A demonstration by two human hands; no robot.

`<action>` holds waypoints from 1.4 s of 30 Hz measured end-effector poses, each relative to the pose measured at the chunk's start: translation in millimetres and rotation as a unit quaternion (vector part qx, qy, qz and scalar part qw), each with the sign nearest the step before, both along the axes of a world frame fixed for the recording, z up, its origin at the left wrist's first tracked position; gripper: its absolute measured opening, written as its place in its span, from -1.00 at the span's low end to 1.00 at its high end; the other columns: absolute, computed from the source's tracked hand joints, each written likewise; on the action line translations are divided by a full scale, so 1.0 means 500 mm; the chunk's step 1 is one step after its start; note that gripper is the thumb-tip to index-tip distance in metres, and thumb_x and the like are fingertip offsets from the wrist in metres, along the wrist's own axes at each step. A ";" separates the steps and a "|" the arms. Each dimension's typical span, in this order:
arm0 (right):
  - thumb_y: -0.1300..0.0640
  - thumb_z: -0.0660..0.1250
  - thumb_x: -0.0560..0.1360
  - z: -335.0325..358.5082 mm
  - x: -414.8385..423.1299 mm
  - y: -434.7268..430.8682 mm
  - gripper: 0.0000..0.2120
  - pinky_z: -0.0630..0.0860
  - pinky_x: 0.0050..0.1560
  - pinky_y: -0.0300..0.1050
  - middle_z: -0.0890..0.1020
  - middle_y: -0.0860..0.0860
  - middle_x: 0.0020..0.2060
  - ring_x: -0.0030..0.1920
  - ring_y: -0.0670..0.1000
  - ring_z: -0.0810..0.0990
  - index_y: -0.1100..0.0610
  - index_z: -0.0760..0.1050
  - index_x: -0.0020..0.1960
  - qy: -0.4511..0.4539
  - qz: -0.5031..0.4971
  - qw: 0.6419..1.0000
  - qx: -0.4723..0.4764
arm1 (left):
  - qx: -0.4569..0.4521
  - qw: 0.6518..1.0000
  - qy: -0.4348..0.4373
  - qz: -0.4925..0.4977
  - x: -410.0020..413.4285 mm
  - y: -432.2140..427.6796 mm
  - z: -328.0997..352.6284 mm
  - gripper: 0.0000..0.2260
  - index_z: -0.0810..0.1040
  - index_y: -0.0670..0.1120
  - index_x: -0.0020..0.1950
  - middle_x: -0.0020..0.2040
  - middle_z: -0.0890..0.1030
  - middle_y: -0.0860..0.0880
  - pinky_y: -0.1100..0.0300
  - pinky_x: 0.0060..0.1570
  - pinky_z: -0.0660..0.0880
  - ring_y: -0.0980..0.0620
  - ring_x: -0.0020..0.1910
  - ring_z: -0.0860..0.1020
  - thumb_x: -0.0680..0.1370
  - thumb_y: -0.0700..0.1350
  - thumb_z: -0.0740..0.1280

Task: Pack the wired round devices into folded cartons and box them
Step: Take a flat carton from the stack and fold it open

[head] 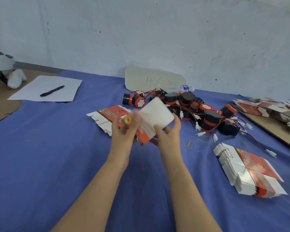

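A red and white carton [151, 121], blurred with motion, is held above the blue cloth between both hands. My left hand [122, 131] grips its left end and my right hand [169, 133] holds its underside and right edge. A white flap of the carton stands up toward the back. Behind it lies a pile of several black and red round devices [196, 108] with red and black wires and white plugs. Flat cartons [107, 116] lie just behind my left hand, and a second stack of flat cartons [248, 171] lies at the right.
Blue cloth [57, 156] covers the table. A black pen [52, 91] lies on white paper at the back left. A cardboard sign [152, 79] leans on the wall beside a plastic bottle [181, 88]. More flat cartons [271, 109] are heaped at far right. Rubber bands [188, 144] lie near my right hand.
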State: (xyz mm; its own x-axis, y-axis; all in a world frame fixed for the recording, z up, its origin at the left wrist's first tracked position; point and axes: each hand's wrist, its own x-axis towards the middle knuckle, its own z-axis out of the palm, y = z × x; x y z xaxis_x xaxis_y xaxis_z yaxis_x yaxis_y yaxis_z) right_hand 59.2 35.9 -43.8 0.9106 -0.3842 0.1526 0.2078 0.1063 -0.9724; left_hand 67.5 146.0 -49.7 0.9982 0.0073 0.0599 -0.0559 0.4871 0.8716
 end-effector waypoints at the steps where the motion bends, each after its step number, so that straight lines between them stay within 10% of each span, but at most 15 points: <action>1: 0.34 0.23 0.54 -0.001 -0.001 0.008 -0.41 0.64 -0.15 -0.02 0.57 -0.04 0.06 -0.12 -0.08 0.64 -0.07 0.16 0.44 -0.006 0.009 0.999 -0.032 | -0.030 0.999 0.010 -0.005 0.000 0.003 0.003 -0.27 0.39 0.00 0.37 0.18 0.62 -0.07 -0.05 0.09 0.58 -0.04 0.09 0.63 0.27 0.24 0.42; 6: 0.03 0.22 0.60 -0.006 -0.001 0.006 -0.69 0.36 0.08 -0.38 0.44 -0.04 0.27 0.04 -0.15 0.47 0.03 0.47 0.32 0.004 -0.090 0.952 -0.292 | -0.132 0.986 0.068 -0.078 0.002 0.024 0.017 -0.46 0.52 -0.05 0.28 0.15 0.65 -0.07 0.07 -0.07 0.62 -0.02 0.10 0.63 0.39 0.21 0.31; 9: -0.14 0.13 0.60 -0.005 0.001 -0.001 -0.60 0.39 -0.19 -0.18 0.53 -0.17 -0.31 -0.29 -0.20 0.41 -0.01 0.41 -0.34 0.042 -0.012 0.946 -0.321 | -0.147 0.979 0.036 -0.133 -0.001 0.027 0.023 -0.49 0.51 -0.08 0.30 0.22 0.60 -0.12 0.04 0.01 0.60 -0.07 0.18 0.59 0.46 0.18 0.26; 15: -0.21 0.11 0.58 -0.001 -0.002 0.017 -0.60 0.61 0.00 -0.06 0.70 0.07 -0.04 -0.04 0.04 0.69 0.02 0.54 0.17 0.127 0.204 0.971 -0.011 | -0.156 0.969 0.008 -0.194 -0.004 0.037 0.025 -0.47 0.51 -0.09 0.28 0.16 0.64 -0.12 0.10 -0.02 0.60 -0.06 0.13 0.62 0.44 0.19 0.24; 29: 0.28 0.26 0.53 -0.026 0.001 -0.005 -0.87 0.40 -0.18 -0.27 0.59 0.04 -0.10 -0.11 -0.01 0.53 0.15 0.58 -0.03 0.070 -0.129 0.931 -0.334 | -0.064 0.983 0.014 -0.170 -0.011 0.018 0.022 -0.47 0.49 -0.04 0.31 0.18 0.63 -0.06 0.03 0.06 0.58 -0.03 0.18 0.59 0.41 0.17 0.31; 34: 0.12 0.26 0.57 -0.004 -0.010 0.000 -0.65 0.35 -0.33 -0.21 0.47 -0.07 -0.48 -0.43 -0.10 0.38 0.09 0.45 -0.39 0.057 0.000 0.986 -0.154 | -0.151 0.971 0.016 -0.184 -0.006 0.032 0.019 -0.62 0.70 -0.02 0.04 0.14 0.64 -0.12 0.05 -0.11 0.61 -0.08 0.09 0.63 0.47 0.19 0.25; 38: 0.03 0.26 0.59 0.013 -0.009 -0.025 -0.75 0.57 -0.29 -0.20 0.71 -0.02 -0.23 -0.26 -0.10 0.66 0.14 0.61 -0.12 0.072 0.081 0.981 0.162 | -0.191 0.960 0.000 -0.204 0.001 0.054 0.021 -0.64 0.70 0.01 0.05 0.12 0.66 -0.06 0.08 -0.16 0.59 -0.03 0.07 0.64 0.48 0.18 0.24; 42: -0.06 0.24 0.53 0.015 -0.012 -0.046 -0.69 0.57 -0.27 -0.23 0.70 0.04 -0.04 -0.12 -0.06 0.67 0.12 0.67 -0.03 0.065 0.202 0.954 0.213 | -0.158 0.967 -0.001 -0.202 -0.001 0.055 0.019 -0.69 0.71 0.09 -0.02 0.10 0.67 -0.03 0.04 -0.17 0.60 -0.03 0.04 0.65 0.43 0.19 0.28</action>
State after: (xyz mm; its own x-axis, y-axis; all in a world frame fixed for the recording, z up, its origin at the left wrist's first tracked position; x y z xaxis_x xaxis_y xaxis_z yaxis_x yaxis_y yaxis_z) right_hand 53.0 12.8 -36.4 0.9980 -0.0001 -0.0627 -0.0526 0.5429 -0.8382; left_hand 66.8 173.6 -40.0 0.9233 -0.3647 0.1201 0.1929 0.7111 0.6761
